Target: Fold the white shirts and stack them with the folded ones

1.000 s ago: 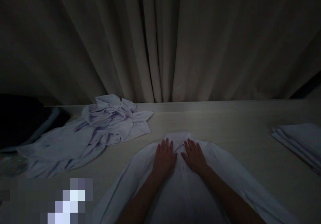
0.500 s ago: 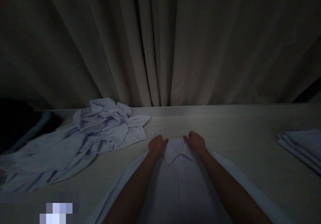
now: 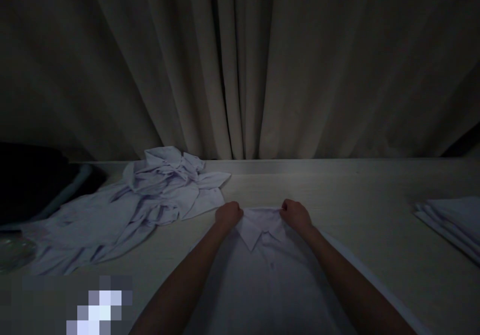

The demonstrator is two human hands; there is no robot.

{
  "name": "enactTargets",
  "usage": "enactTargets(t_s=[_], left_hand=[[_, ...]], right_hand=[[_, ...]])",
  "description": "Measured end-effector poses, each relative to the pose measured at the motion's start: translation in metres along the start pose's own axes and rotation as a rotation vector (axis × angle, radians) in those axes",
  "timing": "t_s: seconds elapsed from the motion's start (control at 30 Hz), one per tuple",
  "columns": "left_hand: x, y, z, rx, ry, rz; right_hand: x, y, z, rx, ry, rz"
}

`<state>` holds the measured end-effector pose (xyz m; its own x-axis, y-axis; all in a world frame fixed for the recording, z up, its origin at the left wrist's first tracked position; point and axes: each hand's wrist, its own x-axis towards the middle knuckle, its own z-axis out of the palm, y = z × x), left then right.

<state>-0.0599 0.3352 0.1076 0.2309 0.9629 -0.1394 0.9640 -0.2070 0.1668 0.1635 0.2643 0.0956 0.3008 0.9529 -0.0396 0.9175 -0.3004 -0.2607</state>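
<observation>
A white button-up shirt [image 3: 258, 280] lies spread out front side up, its pointed collar [image 3: 252, 230] at the far end. My left hand [image 3: 228, 215] is closed on the left end of the collar. At the collar's right end, my right hand [image 3: 296, 214] pinches the cloth between thumb and fingers. Between the two hands the collar's top edge runs nearly straight. Below my forearms, the sleeves slope outward to both sides, and the shirt's lower part is cut off by the frame's bottom edge.
Rumpled white shirts [image 3: 150, 195] lie to the left, beside a dark pile [image 3: 30, 185]. Folded white cloth [image 3: 453, 220] sits at the right edge. A clear, shiny object [image 3: 15, 252] is at far left. Long curtains [image 3: 300, 65] hang behind the pale surface [image 3: 360, 190].
My hands have moved farther apart along the collar, the left one shifting left, and the collar is stretched wider. The view has turned slightly left.
</observation>
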Motion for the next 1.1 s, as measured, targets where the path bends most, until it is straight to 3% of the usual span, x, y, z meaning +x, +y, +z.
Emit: enactTargets(t_s=[0.23, 0.43, 0.6, 0.73, 0.87, 1.0, 1.1], left_hand=[[0.0, -0.007, -0.031, 0.087, 0.091, 0.061], [0.011, 0.004, -0.025, 0.097, 0.1, 0.087], [0.021, 0.008, -0.002, 0.013, 0.133, 0.018], [-0.003, 0.003, 0.031, -0.03, 0.218, 0.109], [-0.03, -0.001, 0.068, -0.033, 0.208, 0.225], [-0.027, -0.002, 0.095, 0.024, 0.267, 0.249], [-0.018, -0.004, 0.102, 0.053, 0.31, 0.246]], right_hand=[[-0.003, -0.008, -0.013, -0.058, -0.054, -0.071], [0.024, -0.013, -0.018, -0.093, -0.07, -0.047], [0.046, -0.018, -0.007, 0.0, 0.003, -0.005], [0.027, -0.008, 0.017, 0.088, 0.097, -0.084], [0.002, 0.0, 0.047, 0.102, 0.095, -0.163], [-0.002, -0.007, 0.07, -0.004, 0.143, -0.165], [0.0, -0.011, 0.078, -0.054, 0.236, -0.125]])
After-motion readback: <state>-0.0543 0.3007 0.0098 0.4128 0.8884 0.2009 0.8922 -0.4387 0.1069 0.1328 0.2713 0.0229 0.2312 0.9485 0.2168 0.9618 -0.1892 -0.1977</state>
